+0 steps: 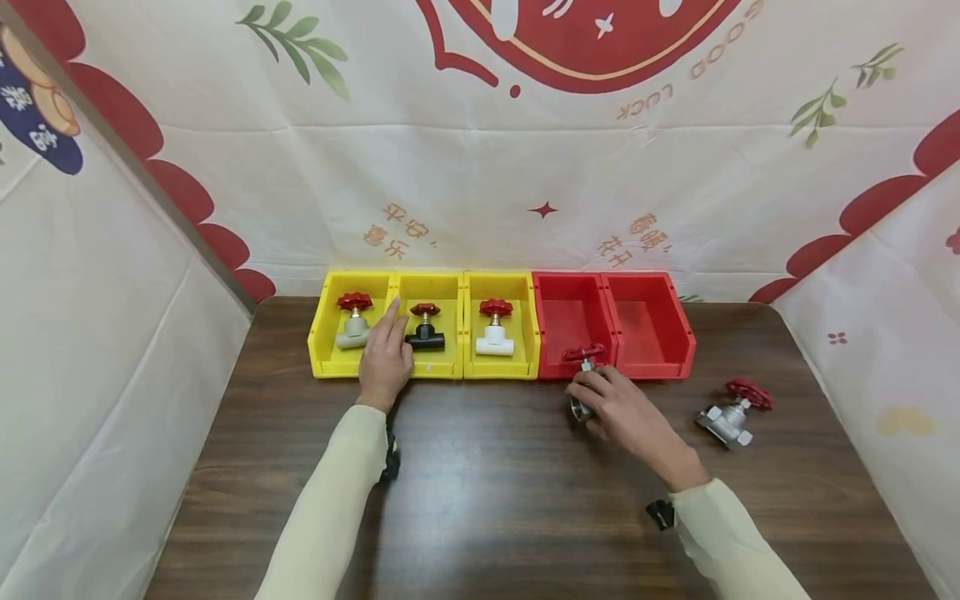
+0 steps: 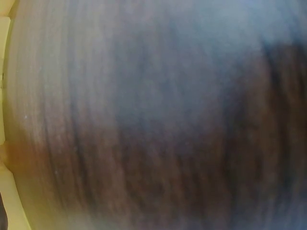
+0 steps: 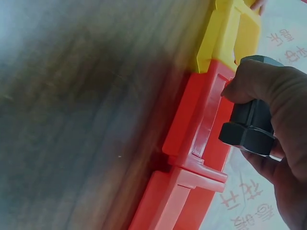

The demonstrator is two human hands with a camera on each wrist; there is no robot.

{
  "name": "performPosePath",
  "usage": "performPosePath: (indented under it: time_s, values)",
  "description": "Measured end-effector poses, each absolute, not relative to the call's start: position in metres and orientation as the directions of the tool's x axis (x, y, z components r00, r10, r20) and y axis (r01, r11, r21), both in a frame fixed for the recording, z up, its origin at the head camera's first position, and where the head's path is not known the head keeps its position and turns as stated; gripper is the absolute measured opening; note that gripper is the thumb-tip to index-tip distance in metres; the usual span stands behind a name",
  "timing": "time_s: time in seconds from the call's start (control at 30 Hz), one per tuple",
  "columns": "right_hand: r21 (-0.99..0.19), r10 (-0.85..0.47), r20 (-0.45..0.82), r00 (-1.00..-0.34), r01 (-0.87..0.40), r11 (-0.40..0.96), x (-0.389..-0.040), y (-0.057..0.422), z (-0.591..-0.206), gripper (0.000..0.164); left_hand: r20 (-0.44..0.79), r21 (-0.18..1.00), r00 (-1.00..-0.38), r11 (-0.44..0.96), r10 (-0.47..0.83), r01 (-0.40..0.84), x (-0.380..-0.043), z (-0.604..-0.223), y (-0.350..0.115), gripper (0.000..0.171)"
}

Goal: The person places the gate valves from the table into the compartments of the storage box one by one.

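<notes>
My right hand grips a silver metal gate valve with a red handwheel, held at the front wall of the left red bin. In the right wrist view its hexagonal end shows dark between thumb and fingers. My left hand lies with straight fingers over the wall between two yellow bins. A grey valve stands in the left yellow bin, to that hand's left. Just to its right, a black valve stands in the middle yellow bin.
A white valve with a red handwheel stands in the third yellow bin. The right red bin ends the row. Another metal valve lies on the wooden table at the right. A printed cloth hangs behind.
</notes>
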State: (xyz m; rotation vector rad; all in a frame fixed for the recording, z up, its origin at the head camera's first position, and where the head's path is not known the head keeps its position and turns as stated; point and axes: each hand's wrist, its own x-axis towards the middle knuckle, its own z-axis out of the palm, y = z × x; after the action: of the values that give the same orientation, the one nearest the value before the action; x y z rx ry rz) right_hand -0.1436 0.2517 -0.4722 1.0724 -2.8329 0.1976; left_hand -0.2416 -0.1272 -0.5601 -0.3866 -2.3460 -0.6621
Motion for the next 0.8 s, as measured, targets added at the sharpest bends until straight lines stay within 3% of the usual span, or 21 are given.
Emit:
performPosePath:
  time_s: [0.43,0.8]
  values:
    - [-0.038,-0.64,0.142,-0.755,-0.65,0.759,-0.187,0.243,-0.464,0.069,0.672,0.353,-0.734,0.829,0.098,0.434,-0.244,-0.564,-0.129,0.042]
    - [-0.062,-0.604,0.046,-0.796,-0.606,0.793,-0.225,0.234,-0.47,0.068,0.65,0.346,-0.753,0.842,0.103,0.413,-0.243,-0.564,-0.13,0.045]
